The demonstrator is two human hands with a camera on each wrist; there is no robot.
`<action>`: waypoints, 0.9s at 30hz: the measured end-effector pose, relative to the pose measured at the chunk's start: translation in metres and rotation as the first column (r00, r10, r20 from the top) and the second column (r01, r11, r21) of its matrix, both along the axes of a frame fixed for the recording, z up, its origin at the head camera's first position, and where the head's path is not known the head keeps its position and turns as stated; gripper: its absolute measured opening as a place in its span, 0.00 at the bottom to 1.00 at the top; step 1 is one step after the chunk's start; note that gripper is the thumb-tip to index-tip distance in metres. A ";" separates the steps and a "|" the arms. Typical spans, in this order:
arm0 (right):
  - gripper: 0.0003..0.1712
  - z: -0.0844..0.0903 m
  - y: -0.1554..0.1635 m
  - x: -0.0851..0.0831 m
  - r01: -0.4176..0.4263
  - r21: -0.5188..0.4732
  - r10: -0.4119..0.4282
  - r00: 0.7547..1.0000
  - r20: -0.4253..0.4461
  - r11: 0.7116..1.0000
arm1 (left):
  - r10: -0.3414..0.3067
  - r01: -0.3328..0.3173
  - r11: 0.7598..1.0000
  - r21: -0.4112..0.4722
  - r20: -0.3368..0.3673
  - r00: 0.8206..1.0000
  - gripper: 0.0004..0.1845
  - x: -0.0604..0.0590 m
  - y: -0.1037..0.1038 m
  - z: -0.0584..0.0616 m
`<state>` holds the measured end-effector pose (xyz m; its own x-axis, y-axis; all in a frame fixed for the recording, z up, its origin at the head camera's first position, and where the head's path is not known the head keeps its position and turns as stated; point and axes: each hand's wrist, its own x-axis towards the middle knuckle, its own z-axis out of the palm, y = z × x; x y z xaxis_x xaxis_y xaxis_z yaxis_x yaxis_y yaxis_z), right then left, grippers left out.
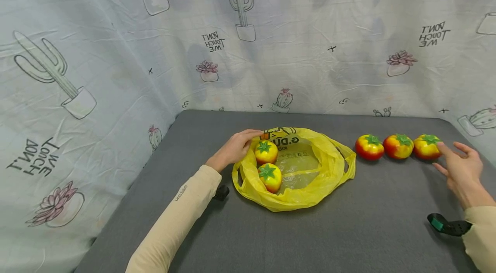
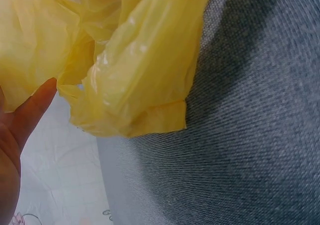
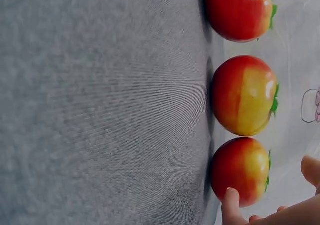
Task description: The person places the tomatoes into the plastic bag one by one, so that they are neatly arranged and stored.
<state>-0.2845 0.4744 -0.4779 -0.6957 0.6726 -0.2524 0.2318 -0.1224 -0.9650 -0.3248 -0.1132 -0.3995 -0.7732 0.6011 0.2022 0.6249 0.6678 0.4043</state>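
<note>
Fingers of my left hand point(image 1: 237, 147) rest on the far left rim of the crinkled yellow plastic bag point(image 1: 310, 187), which lies open near the middle of the grey fabric tabletop point(image 1: 348, 230). From my head view they look loosely bent over the rim, beside the farther of two yellow-red toy tomatoes with green leaf caps point(image 1: 266, 152) point(image 1: 270, 177) that sit inside the bag along its left side. My left wrist view shows neither tomato; it fills with folds of the bag point(image 2: 135, 75) and the grey weave, and only my palm edge and one straight fingertip point(image 2: 42, 97) touching the plastic. Whether I pinch the rim or merely lay my fingers on it, I cannot tell.

Right of the bag, toward the far right corner of the tabletop, three red-and-yellow toy tomatoes point(image 1: 370, 147) point(image 1: 398, 146) point(image 1: 426, 146) stand in a row, close together. My right hand point(image 1: 463, 172) is spread, fingers apart and straight, holding nothing, its index fingertip at the rightmost tomato. Only my right wrist view shows that close: the thumb tip point(image 3: 231, 205) sits against that tomato point(image 3: 240, 171), another fingertip off to its right, the rest of the hand cut off by the frame. The top tomato there is also cropped.
</note>
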 end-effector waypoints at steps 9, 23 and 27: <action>0.54 0.008 -0.013 -0.004 -0.204 0.355 0.120 0.962 0.245 0.912 | -0.010 0.010 1.000 0.001 -0.009 1.000 0.26 -0.001 -0.001 0.000; 0.52 0.047 -0.052 0.015 -0.299 0.412 0.161 0.928 0.336 0.861 | -0.001 0.001 1.000 -0.017 0.008 1.000 0.27 0.000 0.001 0.001; 0.51 0.043 -0.049 0.013 -0.323 0.431 0.176 0.921 0.347 0.843 | -0.006 0.006 1.000 -0.017 0.005 1.000 0.27 0.001 0.002 0.002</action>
